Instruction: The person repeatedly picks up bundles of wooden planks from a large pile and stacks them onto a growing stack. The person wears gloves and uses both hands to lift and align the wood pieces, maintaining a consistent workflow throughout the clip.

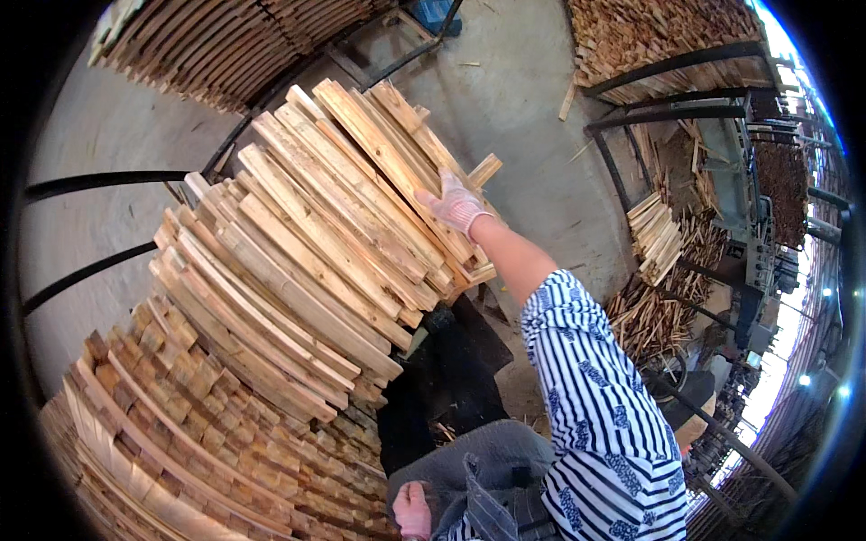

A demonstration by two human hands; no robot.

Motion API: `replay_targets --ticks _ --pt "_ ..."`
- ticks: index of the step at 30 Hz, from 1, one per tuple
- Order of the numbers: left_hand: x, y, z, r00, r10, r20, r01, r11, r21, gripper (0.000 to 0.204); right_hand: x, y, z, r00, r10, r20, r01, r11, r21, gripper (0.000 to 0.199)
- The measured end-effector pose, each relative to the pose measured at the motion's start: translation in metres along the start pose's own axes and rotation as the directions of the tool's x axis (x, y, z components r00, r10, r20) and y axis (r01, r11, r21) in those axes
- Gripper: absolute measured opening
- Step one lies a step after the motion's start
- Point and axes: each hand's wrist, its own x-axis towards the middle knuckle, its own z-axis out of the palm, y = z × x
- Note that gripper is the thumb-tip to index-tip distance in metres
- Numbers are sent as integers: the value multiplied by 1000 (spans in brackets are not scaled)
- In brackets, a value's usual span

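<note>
**A:** From the head view, what is the right hand (456,209) doing?

**B:** It wears a thin pale glove and lies flat, fingers spread, pressed on the right-hand ends of the top layer of wooden slats (361,180). It is open, pushing rather than clasping anything. The striped sleeve (595,397) runs back from it toward the lower edge.

**A:** And the left hand (412,509)?

**B:** Low and near, at the bottom edge, against grey cloth. Whether it grips anything I cannot tell; only part of it shows.

**A:** How would those slats handle?

**B:** I'd judge each one light, stiff and rough-sawn, so splintery rather than slippery. They are long and thin, so one lifted by its end would probably sag or swing; taking it nearer the middle, or by both ends, looks safer. Stacked loose, they could slide off each other.

**A:** Where does the pile sit?

**B:** Left of and touching the right hand, atop a taller stack of timber (207,424) that spreads near and left. More wood bundles (654,234) lie well apart, far right.
</note>
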Motion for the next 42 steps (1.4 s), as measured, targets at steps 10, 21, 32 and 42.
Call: replay_targets --ticks 10,21,32,42 --pt "54 -37 24 971 204 123 -199 979 -50 35 -17 -43 19 986 168 -24 -169 981 -98 105" --pt "30 -26 -9 829 479 289 -387 864 -324 39 -78 -40 -51 989 -32 144 -6 968 251 94" --pt "20 158 -62 387 894 225 207 154 -966 76 -365 -34 -7 773 -443 455 -117 604 788 103" --pt "-62 56 -203 734 616 -288 -221 -184 -958 41 -464 -197 -34 553 -720 420 742 654 144 108"
